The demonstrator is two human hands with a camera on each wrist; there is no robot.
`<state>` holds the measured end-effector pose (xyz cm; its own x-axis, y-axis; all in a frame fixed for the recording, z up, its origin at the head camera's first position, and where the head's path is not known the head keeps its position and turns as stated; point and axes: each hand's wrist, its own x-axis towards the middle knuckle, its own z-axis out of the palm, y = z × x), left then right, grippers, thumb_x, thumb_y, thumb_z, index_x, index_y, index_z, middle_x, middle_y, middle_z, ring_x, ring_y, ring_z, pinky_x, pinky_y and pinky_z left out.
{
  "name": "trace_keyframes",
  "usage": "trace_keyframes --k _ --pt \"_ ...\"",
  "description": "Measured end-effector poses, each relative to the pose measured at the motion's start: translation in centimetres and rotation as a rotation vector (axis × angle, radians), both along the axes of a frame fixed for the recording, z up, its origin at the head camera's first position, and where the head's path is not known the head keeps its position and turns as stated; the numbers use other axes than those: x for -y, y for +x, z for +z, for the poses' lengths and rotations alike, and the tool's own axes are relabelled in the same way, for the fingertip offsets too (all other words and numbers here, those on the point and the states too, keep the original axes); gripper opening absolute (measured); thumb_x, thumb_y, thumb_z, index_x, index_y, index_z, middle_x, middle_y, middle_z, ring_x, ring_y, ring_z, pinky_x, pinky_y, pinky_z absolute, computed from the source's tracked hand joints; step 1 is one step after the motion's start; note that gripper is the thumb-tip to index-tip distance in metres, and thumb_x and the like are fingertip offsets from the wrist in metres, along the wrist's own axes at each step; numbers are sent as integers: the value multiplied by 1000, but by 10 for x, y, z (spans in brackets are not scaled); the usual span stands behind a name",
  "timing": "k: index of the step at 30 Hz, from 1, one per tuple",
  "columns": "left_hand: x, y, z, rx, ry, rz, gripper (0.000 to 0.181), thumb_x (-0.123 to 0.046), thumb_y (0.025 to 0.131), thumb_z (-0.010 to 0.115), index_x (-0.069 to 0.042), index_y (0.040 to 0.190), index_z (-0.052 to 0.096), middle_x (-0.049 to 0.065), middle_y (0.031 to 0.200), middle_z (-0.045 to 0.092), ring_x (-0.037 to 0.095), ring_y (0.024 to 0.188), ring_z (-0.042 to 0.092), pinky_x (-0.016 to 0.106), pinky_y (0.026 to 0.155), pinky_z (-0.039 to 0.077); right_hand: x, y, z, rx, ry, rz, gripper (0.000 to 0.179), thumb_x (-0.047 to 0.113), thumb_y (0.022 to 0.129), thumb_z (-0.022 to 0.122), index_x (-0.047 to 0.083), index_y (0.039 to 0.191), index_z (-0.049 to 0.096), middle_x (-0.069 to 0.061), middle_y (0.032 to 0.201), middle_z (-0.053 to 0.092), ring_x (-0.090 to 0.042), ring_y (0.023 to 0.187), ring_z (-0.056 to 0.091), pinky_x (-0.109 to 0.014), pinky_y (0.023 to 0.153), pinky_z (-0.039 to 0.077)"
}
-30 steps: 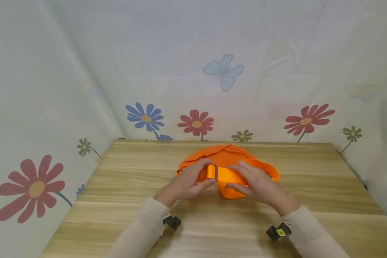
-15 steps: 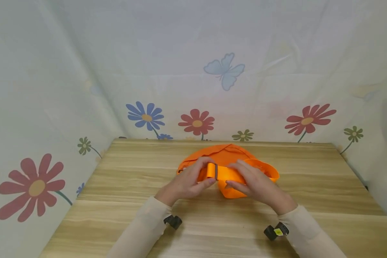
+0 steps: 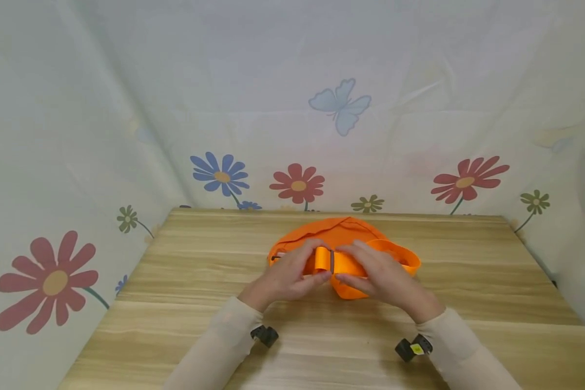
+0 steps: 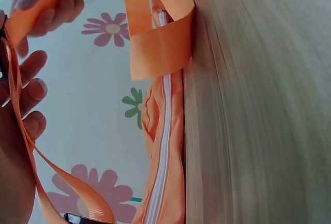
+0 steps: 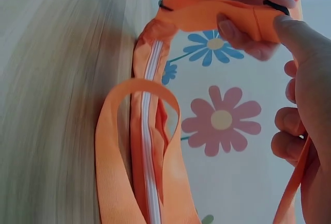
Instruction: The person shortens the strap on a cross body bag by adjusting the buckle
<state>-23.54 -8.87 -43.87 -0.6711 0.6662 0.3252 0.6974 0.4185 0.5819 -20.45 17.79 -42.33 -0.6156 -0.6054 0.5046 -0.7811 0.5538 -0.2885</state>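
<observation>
Either side of the thin dark slider buckle (image 3: 332,262), the left hand (image 3: 286,275) and right hand (image 3: 384,274) pinch the flat orange webbing strap (image 3: 346,264); beyond the buckle lies the orange fabric zip bag (image 3: 333,234) — uneven tension could jam the strap.

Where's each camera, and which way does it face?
Head: on the head, facing forward and down at the orange fabric bag; left hand, right hand, cream sleeves show.
Left wrist: on that wrist, facing the flat orange webbing strap; both hands show.
Right wrist: on that wrist, facing the bag's white zipper; both hands show.
Wrist views share strap and zipper.
</observation>
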Motion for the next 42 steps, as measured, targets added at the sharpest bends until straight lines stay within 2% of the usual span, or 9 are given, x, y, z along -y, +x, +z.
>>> trace_keyframes --k 3,5,8,11,17,20,28,34,42 --pt "2 0 0 -7 -1 17 54 -35 102 73 -14 144 47 1 122 67 16 102 65 33 93 63 -5 -1 -1 -12 3 -17 59 32 91 89 9 139 64 2 107 65 -5 78 56 -19 69 56" --pt "4 0 0 -16 6 17 53 -34 102 75 -15 144 48 0 120 67 16 101 65 34 92 62 -9 -2 -2 -32 3 -13 57 32 92 88 9 138 65 3 105 65 -5 76 54 -19 68 54" --pt "7 -2 -1 -31 11 7 52 -34 102 75 -16 143 48 -2 116 66 14 100 64 33 90 61 -13 -3 -5 -74 5 8 52 44 99 78 10 136 66 4 104 64 -5 76 52 -17 68 53" --pt "8 -2 -1 -34 11 -4 52 -34 103 74 -17 143 47 -3 116 65 14 99 63 31 90 61 -15 -4 -6 -98 3 25 54 55 104 64 10 134 67 4 102 62 -5 75 52 -16 68 53" --pt "8 -1 -1 10 19 8 54 -34 102 74 -16 145 45 0 119 65 15 101 64 31 91 62 -13 -2 -6 -67 -23 20 57 58 104 60 8 132 67 5 101 59 -3 78 53 -16 69 53" --pt "8 0 0 27 34 4 55 -34 102 74 -16 145 45 0 118 66 15 99 65 29 88 62 -12 -1 -7 -57 -36 19 56 56 105 59 8 131 67 5 100 59 -3 79 52 -16 69 52" --pt "8 1 -1 51 52 -4 55 -33 102 75 -18 145 44 1 118 66 15 98 65 28 87 62 -10 -1 -7 -55 -46 28 50 52 105 62 9 130 66 4 103 61 -5 80 55 -17 71 54" --pt "4 1 -2 52 66 -15 54 -34 102 75 -16 144 46 2 120 66 15 99 65 28 88 63 -6 0 -4 -43 -49 37 45 47 105 68 9 129 66 4 104 62 -5 81 56 -19 71 57" --pt "0 0 -2 24 61 -39 54 -33 100 78 -16 141 48 -1 121 66 13 102 66 28 93 62 -2 0 -3 -64 -25 37 53 53 105 63 9 134 66 2 103 63 -7 79 56 -18 73 58"
